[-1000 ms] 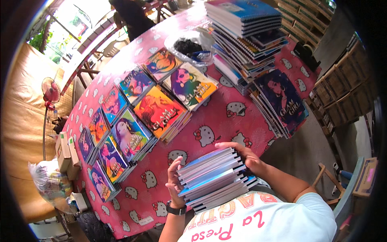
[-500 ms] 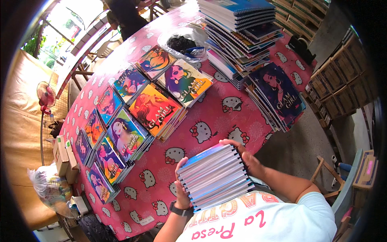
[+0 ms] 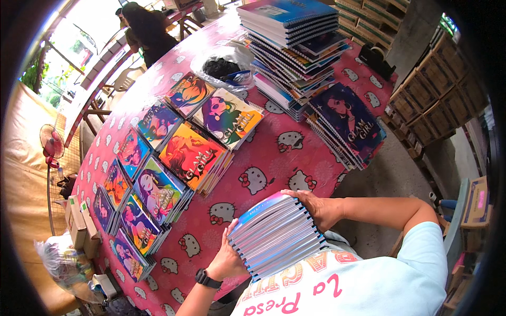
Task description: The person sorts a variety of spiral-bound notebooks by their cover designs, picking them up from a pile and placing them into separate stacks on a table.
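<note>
Clamps notebook stack [image 3: 276, 237] between left hand [image 3: 229, 258] and right hand [image 3: 319, 209] | holds it before pale shirt [image 3: 379, 274] | near pink tablecloth [image 3: 270, 154]

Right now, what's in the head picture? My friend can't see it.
A person's left hand and right hand grip a thick stack of notebooks between them. On the pink tablecloth are rows of colourful notebooks and a tall pile.

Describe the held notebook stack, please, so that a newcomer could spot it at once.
Find the pink table, then its near edge by the pale shirt. Between the left hand and right hand is a stack with a blue end cover. Unlike the table's piles, it is held, showing mostly pale page edges.
</note>
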### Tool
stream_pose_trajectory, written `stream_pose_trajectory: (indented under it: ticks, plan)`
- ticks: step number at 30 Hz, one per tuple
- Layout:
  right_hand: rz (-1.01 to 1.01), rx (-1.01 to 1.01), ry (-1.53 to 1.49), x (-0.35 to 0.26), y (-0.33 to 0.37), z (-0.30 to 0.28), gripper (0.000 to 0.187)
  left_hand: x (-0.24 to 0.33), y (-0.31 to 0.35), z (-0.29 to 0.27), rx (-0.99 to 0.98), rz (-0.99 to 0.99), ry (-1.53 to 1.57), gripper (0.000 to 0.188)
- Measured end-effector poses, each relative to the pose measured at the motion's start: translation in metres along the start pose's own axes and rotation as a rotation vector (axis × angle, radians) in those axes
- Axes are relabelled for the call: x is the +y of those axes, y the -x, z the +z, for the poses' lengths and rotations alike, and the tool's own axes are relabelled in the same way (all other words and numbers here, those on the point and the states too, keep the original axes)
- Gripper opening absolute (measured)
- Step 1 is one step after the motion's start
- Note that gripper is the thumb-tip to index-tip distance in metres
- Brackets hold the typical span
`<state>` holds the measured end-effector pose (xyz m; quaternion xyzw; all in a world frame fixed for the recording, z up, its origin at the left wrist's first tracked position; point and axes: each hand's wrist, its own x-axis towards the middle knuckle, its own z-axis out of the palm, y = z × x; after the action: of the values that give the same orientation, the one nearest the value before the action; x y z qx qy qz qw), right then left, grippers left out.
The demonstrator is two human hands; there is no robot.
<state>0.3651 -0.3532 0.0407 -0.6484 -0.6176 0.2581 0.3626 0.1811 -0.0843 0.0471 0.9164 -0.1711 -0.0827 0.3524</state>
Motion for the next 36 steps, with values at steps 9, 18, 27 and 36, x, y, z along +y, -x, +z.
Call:
stream_pose_trajectory:
  ticks: [9, 18, 27, 36]
  plan:
    - [0.001, 0.043, 0.011, 0.004, -0.007, 0.004, 0.143, -0.004, -0.006, 0.015, 0.145, 0.073, 0.112, 0.046]
    - [-0.032, 0.055, -0.046, 0.010, -0.004, 0.003, 0.129, -0.030, 0.010, 0.031, -0.008, -0.038, 0.275, 0.064]
    - [-0.148, 0.291, -0.074, 0.010, -0.009, 0.016, 0.139, -0.021, 0.014, 0.045, 0.265, -0.807, 1.590, 0.059]
    - [0.643, 0.727, -1.179, -0.021, 0.063, -0.013, 0.083, 0.061, -0.149, -0.088, -0.085, -0.201, 0.986, 0.118]
